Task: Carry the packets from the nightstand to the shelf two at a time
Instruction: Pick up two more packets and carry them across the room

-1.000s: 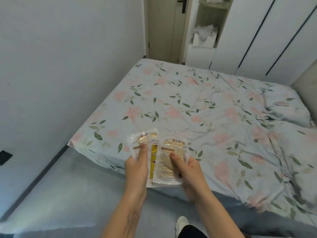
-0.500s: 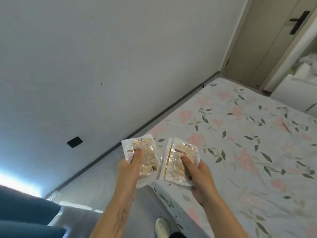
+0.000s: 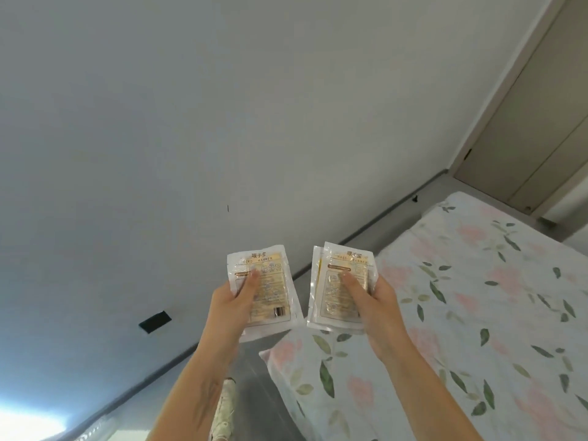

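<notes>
Packets up front and in hand: the left packet (image 3: 265, 289) sits in the left hand (image 3: 234, 305), thumb pressed across its printed face, the other fingers tucked behind it out of sight. Over on the other side, the right hand (image 3: 378, 308) grips the right packet (image 3: 342, 288) the same way, thumb on top, fingers wrapped round its far edge. Look closely and there's a second edge peeking out behind the right packet, so that hand may be carrying more than one; hard to say for certain. The two bundles are held chest-high, side by side and just apart, over the corner of the bed (image 3: 461, 329) with its floral sheet, and the strip of floor (image 3: 254, 393) beside it.

This reads as the carrying leg, packets lifted and in transit. Neither nightstand nor shelf is in view here, only the plain wall (image 3: 222, 122) ahead and a door (image 3: 534, 128) off to the right. The next move, I'd judge, calls for turning toward the shelf, keeping both thumbs firm on that slick plastic, then setting the packets down flat.
</notes>
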